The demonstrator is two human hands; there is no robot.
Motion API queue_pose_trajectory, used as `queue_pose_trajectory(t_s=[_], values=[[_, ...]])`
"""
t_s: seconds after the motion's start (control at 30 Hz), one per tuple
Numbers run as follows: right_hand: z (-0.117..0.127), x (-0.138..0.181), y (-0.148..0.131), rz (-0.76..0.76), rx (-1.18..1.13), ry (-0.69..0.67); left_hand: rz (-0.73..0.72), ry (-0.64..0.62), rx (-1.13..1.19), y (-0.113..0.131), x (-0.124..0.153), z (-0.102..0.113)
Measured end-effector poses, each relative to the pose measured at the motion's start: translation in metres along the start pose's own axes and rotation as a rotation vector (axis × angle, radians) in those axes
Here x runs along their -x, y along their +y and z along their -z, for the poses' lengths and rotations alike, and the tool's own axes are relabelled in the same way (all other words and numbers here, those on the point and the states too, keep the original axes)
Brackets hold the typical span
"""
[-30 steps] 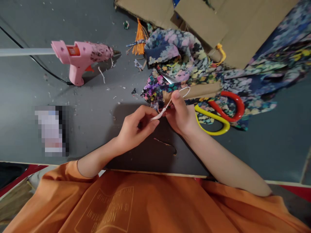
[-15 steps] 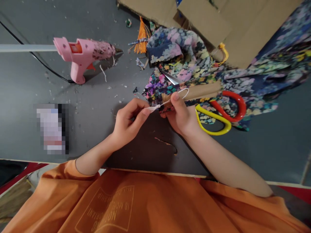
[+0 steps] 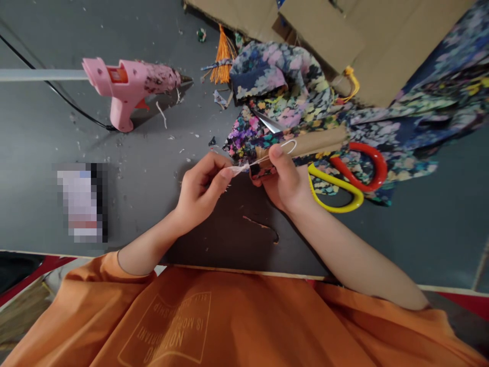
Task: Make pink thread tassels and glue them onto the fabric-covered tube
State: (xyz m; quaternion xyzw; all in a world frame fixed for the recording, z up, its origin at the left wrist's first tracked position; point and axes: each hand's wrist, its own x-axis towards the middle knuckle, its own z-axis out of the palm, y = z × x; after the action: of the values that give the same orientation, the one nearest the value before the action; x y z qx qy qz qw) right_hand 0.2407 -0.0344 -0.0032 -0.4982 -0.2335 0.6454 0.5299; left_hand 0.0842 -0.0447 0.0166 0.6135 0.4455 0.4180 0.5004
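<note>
My left hand [image 3: 200, 191] pinches a small bundle of white thread [image 3: 240, 168] between thumb and forefinger. From that bundle, thin strands run right to a loop that lies under the thumb of my right hand [image 3: 284, 183]. That thumb presses the strands onto a brown cardboard strip [image 3: 321, 141] edged with floral fabric, while the other fingers are mostly hidden beneath it. Scissors [image 3: 379, 171] with red and yellow handles rest just right of my right hand, their middle covered by the strip. Crumpled floral fabric [image 3: 260, 81] lies beyond both hands.
A pink glue gun [image 3: 128, 92] with a long glue stick and black cord lies at left. Near it is a blurred-out object [image 3: 80, 201]. An orange tassel [image 3: 222, 56] and cardboard [image 3: 382, 46] lie at the back. Scraps and glue strings litter the grey table [image 3: 153, 148].
My left hand has pulled slightly left, and the white thread between the hands looks a little more drawn out. My right hand stays in nearly the same place.
</note>
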Motion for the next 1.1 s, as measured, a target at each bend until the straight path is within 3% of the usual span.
queue_pose_trajectory(t_s=[1.1], values=[[0.0028, 0.0008, 0.0005, -0.011, 0.057, -0.032, 0.079, 0.011, -0.020, -0.0066, -0.0001, -0.0026]])
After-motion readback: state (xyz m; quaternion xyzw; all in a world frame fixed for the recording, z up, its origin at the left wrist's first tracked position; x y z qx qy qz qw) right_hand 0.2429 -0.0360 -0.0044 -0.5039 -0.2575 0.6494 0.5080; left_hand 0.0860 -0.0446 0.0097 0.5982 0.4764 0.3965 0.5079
